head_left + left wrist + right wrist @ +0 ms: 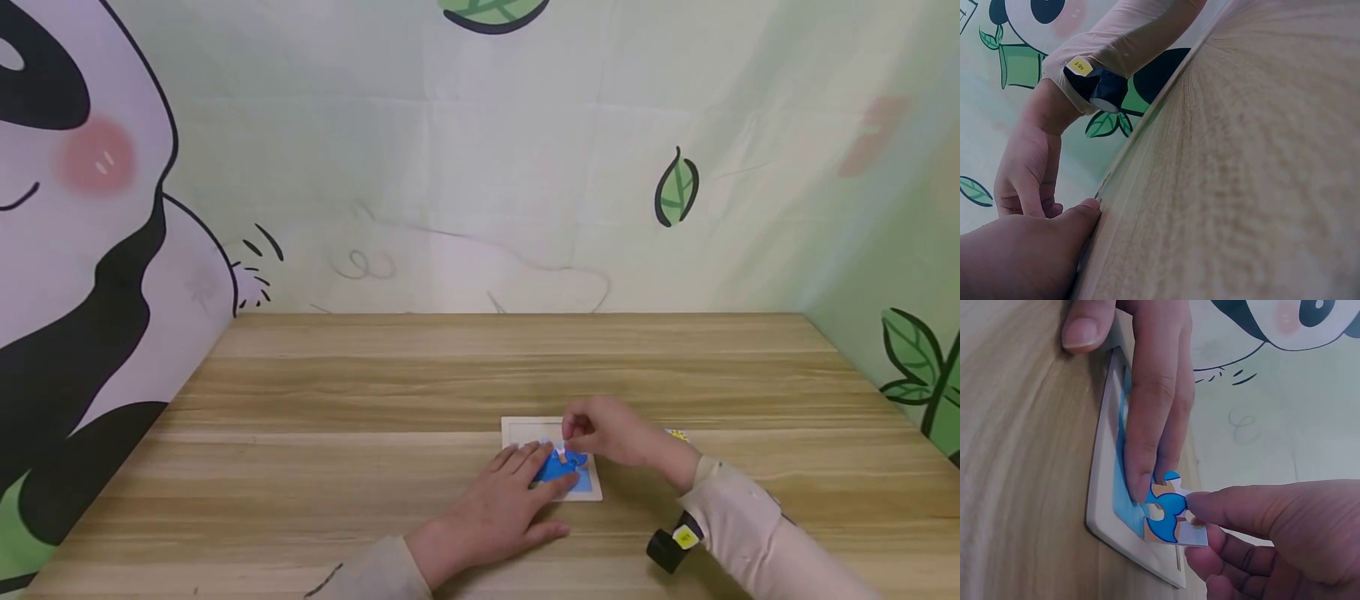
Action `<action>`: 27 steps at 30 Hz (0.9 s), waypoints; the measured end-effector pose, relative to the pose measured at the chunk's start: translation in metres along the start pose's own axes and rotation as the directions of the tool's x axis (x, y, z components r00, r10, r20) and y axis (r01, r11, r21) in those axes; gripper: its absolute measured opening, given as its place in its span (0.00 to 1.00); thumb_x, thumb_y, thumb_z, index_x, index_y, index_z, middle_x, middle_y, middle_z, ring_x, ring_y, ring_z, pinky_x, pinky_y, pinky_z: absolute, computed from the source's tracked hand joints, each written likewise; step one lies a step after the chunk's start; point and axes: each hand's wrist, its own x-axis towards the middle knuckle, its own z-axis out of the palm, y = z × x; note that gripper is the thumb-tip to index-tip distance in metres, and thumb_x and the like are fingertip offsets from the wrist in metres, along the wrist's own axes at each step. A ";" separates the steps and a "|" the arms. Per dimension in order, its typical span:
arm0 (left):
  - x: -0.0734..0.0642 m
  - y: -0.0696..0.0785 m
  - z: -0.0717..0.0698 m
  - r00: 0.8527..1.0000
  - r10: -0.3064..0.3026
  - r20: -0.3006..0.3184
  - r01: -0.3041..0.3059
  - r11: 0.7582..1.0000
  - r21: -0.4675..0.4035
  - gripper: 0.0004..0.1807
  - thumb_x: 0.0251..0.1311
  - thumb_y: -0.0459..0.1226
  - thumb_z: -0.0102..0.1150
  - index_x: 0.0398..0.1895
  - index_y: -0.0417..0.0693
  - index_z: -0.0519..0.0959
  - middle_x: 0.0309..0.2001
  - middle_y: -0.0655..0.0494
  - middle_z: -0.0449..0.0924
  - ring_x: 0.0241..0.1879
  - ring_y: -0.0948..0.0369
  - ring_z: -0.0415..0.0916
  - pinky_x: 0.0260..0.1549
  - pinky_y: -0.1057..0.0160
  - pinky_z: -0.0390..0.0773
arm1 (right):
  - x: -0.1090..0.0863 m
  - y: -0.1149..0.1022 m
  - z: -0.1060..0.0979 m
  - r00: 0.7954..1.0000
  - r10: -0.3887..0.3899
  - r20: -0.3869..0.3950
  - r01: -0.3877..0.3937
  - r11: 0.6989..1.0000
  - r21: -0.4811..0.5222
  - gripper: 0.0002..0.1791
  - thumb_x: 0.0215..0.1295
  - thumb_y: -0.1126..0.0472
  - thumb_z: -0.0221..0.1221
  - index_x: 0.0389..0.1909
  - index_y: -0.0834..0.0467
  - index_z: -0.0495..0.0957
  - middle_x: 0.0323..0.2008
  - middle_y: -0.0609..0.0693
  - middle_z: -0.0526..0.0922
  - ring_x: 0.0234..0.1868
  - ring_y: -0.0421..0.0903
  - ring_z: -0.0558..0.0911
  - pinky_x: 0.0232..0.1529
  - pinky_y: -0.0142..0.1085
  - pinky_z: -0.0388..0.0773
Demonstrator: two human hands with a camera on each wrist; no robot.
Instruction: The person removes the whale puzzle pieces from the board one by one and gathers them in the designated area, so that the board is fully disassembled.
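My left hand rests palm-down with straight, spread fingers on a small jigsaw puzzle in a white frame tray. Under and between those fingers shows the blue picture, partly hidden. Over the tray's right side, my right hand pinches a jigsaw piece between thumb and curled fingers. That piece carries a blue tail shape on white and orange, and in the right wrist view it stands tilted at the picture's edge, right by the left fingertips.
A yellow-patterned item lies on the wooden table behind my right wrist, mostly covered. Strapped to that wrist is a black camera with a yellow label. A wall printed with a panda and leaves encloses the table's back and sides.
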 end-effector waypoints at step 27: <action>-0.001 -0.002 0.001 1.000 0.000 -0.012 0.000 1.000 -0.003 0.31 0.68 0.62 0.38 0.72 0.67 0.61 0.72 0.47 0.60 0.71 0.52 0.59 0.70 0.52 0.61 | -0.022 0.001 -0.037 1.000 0.002 -0.013 -0.002 1.000 0.019 0.02 0.62 0.66 0.61 0.32 0.60 0.78 0.26 0.47 0.78 0.27 0.39 0.72 0.28 0.27 0.73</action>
